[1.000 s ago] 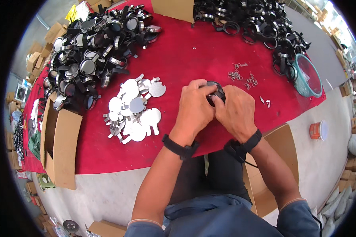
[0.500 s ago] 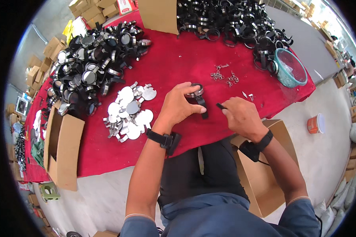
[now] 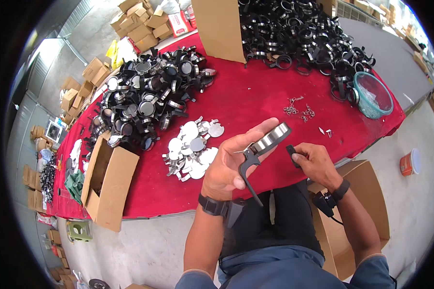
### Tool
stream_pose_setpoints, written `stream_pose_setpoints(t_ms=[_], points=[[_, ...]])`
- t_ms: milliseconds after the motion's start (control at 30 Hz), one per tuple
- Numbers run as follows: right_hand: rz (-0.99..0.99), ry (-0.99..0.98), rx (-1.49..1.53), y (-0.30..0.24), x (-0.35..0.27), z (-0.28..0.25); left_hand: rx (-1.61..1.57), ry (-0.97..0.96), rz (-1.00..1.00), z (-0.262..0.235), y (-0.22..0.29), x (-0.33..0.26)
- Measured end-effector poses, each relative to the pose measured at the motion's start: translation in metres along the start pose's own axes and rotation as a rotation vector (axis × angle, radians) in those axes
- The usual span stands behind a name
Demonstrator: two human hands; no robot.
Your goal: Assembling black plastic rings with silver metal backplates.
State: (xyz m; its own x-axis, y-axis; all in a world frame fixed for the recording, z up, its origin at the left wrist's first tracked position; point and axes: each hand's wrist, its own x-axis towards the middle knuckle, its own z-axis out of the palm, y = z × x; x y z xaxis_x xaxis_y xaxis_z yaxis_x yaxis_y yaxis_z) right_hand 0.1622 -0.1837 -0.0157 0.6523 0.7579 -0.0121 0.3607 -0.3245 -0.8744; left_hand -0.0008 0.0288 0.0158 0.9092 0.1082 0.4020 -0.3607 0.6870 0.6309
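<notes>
Now the left hand (image 3: 229, 166) grips a round, silver-rimmed black mirror (image 3: 270, 139) with a thin handle; the right hand (image 3: 313, 161) pinches a small black piece (image 3: 291, 153).

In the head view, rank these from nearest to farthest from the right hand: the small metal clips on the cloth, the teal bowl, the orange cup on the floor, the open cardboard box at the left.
From the right hand:
1. Small metal clips, just beyond it on the red cloth.
2. Teal bowl and orange cup, both off to the right: too close to call.
3. Open cardboard box, far left, at the table's near edge.
</notes>
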Motion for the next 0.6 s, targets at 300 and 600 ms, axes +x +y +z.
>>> stream_pose_setpoints(t_ms=[300,600], points=[[-0.046,0.045,-0.018,0.000,-0.004,0.005,0.244,0.085,-0.047,-0.004,0.001,0.001],[-0.340,0.251,-0.119,-0.002,0.047,0.041,1.312,0.454,-0.170,-0.047,-0.059,0.001]])
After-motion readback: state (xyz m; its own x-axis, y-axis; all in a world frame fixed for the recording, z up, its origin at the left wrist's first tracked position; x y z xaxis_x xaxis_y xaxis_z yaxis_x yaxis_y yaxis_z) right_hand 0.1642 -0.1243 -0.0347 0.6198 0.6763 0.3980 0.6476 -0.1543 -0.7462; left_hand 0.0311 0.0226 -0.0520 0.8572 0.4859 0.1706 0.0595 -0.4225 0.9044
